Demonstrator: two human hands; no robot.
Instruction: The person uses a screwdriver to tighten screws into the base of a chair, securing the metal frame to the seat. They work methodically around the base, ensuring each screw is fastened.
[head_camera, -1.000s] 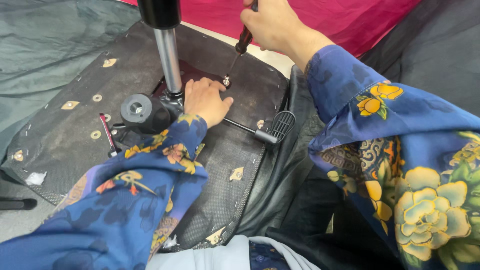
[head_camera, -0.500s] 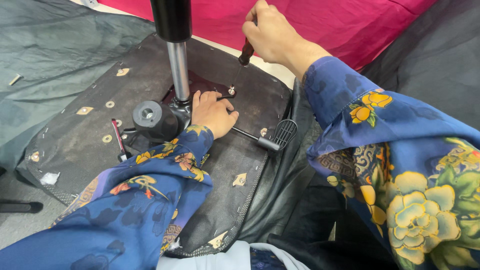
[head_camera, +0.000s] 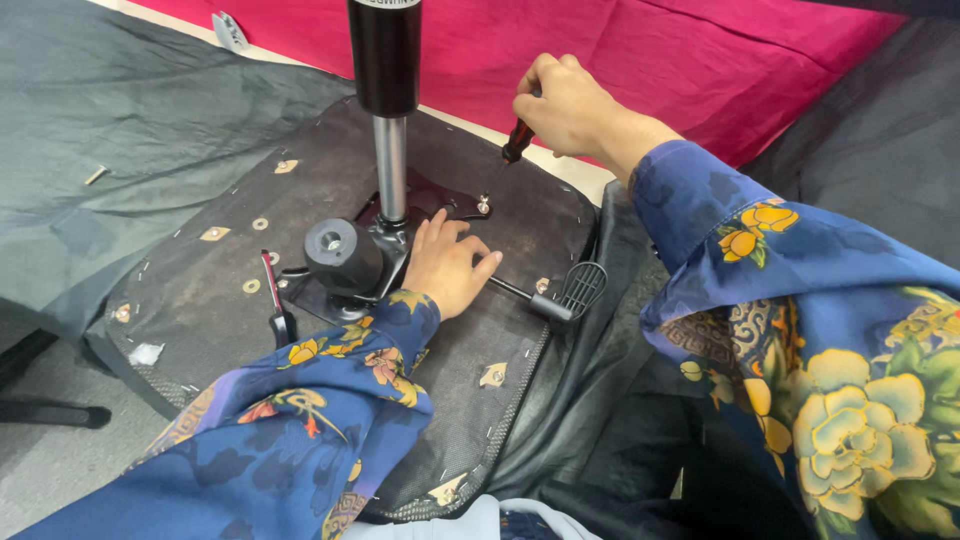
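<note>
in the head view, the right hand (head_camera: 565, 110) is clenched around a dark-handled screwdriver (head_camera: 512, 150), its tip set on a screw (head_camera: 484, 206) at the edge of the metal mechanism plate (head_camera: 440, 200) on the upturned chair seat underside (head_camera: 200, 290). the left hand (head_camera: 447, 265) lies flat and open on that plate, bracing it, gripping nothing. that screw looks seated but probably not finished; the other corners are hidden. the gas cylinder (head_camera: 386, 90) rises close beside the tool, the round knob (head_camera: 335, 250) and lever paddle (head_camera: 580, 288) crowd the plate, and a second red-handled tool (head_camera: 274, 295) lies left.
</note>
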